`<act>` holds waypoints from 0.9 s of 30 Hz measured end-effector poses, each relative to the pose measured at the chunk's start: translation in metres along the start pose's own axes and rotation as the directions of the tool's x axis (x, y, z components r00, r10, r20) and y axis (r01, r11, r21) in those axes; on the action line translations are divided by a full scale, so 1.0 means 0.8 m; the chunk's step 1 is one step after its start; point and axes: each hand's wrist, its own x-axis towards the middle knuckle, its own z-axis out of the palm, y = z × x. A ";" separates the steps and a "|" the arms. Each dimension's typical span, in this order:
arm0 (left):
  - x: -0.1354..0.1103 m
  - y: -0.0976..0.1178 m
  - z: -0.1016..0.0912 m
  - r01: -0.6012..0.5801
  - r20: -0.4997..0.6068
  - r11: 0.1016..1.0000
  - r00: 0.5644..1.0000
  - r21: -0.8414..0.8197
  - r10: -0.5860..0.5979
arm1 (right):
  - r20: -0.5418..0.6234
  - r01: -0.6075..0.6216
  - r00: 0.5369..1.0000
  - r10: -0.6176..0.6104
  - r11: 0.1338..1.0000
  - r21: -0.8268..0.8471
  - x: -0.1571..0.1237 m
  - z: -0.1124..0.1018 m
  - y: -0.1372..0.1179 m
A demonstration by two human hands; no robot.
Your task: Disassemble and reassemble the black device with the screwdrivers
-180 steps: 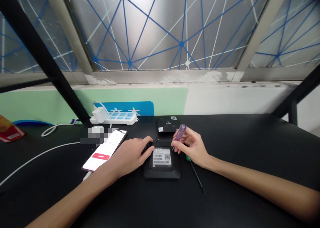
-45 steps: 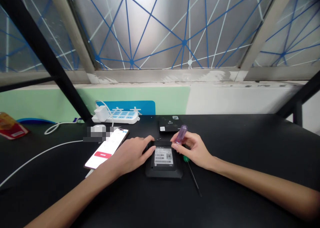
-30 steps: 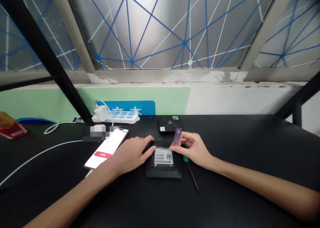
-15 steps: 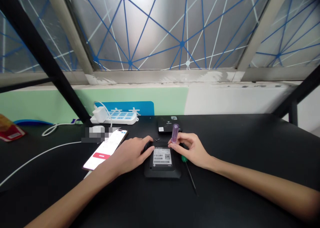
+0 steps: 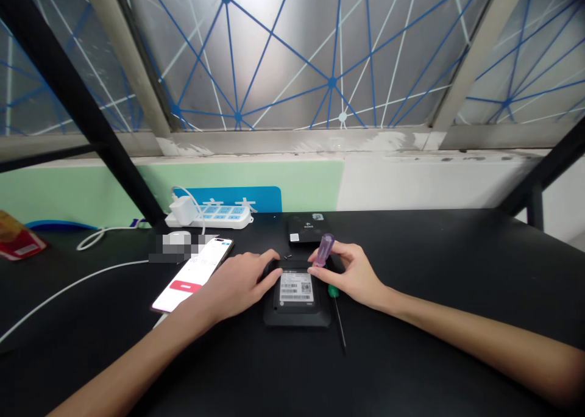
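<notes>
Our left hand (image 5: 237,286) lies, fingers together, on the black device (image 5: 297,318). Our right hand (image 5: 354,277) clamps its fingers on a purple screwdriver (image 5: 325,250) above it.

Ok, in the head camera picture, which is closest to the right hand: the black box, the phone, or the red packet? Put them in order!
1. Flat black square box: just beyond the right hand.
2. Slim phone with a white screen: to the hand's left.
3. Shiny red packet: far left, at the table's edge.
</notes>
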 end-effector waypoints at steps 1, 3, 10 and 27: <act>0.000 0.000 0.000 0.000 -0.002 1.000 1.000 0.001 0.000 | -0.006 -0.024 1.000 0.024 1.000 0.016 0.001 0.000 0.000; 0.000 0.000 0.000 -0.001 -0.007 1.000 1.000 0.001 0.001 | -0.012 -0.055 0.998 0.055 0.998 0.041 0.002 0.000 -0.001; -0.001 -0.003 0.001 -0.004 -0.008 1.000 1.000 -0.005 0.004 | -0.017 -0.053 0.998 0.054 0.996 0.066 0.002 0.000 -0.004; 0.000 -0.007 0.005 -0.030 -0.039 1.000 0.999 0.008 0.030 | 0.003 0.003 1.000 -0.003 1.000 0.010 0.003 -0.002 -0.004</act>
